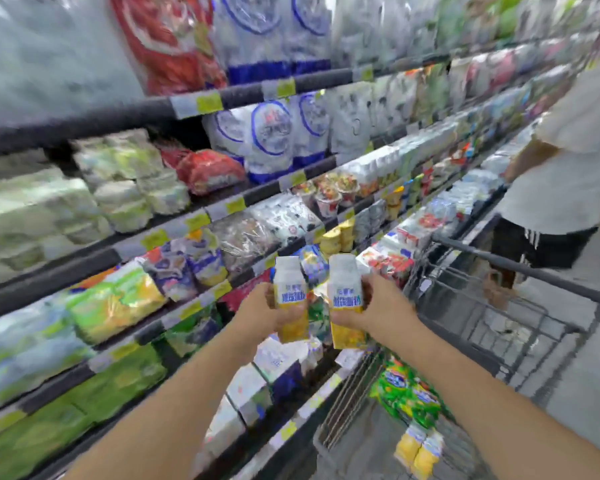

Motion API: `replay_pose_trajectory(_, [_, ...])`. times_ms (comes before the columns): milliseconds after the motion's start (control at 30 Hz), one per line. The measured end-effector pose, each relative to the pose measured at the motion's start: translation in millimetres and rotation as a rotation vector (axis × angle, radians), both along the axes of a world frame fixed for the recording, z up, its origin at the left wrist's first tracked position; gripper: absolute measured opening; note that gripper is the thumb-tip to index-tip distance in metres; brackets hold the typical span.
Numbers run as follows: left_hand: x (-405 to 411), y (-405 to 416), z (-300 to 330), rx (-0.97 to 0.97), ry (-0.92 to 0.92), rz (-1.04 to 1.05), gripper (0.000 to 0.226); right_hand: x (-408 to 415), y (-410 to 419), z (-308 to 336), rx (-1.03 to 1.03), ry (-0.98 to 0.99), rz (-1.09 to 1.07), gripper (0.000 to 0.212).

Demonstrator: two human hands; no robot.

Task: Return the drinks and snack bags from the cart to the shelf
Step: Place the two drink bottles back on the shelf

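Observation:
My left hand (261, 315) grips a white and yellow drink carton (290, 296), held upright in front of the shelf. My right hand (381, 306) grips a second carton of the same kind (346, 299) just to its right. Both cartons hover above the lower shelf rows, close together but apart. Below right, the wire cart (471, 327) holds a green snack bag (409, 393) and two more yellow and white cartons (418, 452) near its front.
Shelves (194, 220) packed with bags, cups and cartons run from the left to the far right. A person in a white shirt (568, 161) stands at the far end of the cart. Grey floor lies to the right.

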State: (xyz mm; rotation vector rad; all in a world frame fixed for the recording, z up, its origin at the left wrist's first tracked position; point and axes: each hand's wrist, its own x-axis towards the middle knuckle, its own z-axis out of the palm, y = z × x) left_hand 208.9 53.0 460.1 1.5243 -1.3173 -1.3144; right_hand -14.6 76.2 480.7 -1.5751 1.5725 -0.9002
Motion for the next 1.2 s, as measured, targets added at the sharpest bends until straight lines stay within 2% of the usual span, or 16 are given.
replay_pose_trajectory(167, [97.8, 67.0, 47.1, -0.105, -0.007, 0.217, 0.043, 102.9, 21.8, 45.7, -0.089, -0.049, 0.245, 0.055])
replay_pose_trajectory(300, [187.6, 135.7, 71.0, -0.145, -0.042, 0.388, 0.043, 202.9, 56.8, 62.9, -0.098, -0.081, 0.404, 0.057])
replay_pose_trajectory(400, [262.4, 197.9, 79.0, -0.159, -0.063, 0.499, 0.043, 284.6, 95.3, 72.2, -0.091, -0.1, 0.529, 0.059])
replay_pose_trajectory(600, [414.5, 336.7, 89.9, -0.167, -0.095, 0.738, 0.043, 450.7, 190.5, 85.5, -0.101, -0.113, 0.735, 0.049])
replay_pose_trajectory(733, [500.4, 429.2, 88.7, -0.175, -0.143, 0.896, 0.051, 553.9, 252.6, 85.1, -0.12, -0.128, 0.871, 0.056])
replay_pose_trajectory(967, [591.6, 573.0, 86.1, -0.16, -0.162, 1.12, 0.054, 693.8, 358.6, 78.6, -0.101, -0.166, 1.112, 0.053])
replay_pose_trajectory(1100, [626.2, 615.2, 86.8, -0.135, -0.137, 1.213, 0.06, 753.3, 391.0, 77.3, -0.112, -0.144, 1.223, 0.048])
replay_pose_trajectory(1200, [652.1, 630.3, 91.3, -0.139, -0.132, 1.249, 0.047, 799.4, 404.2, 77.5, -0.109, -0.157, 1.274, 0.044])
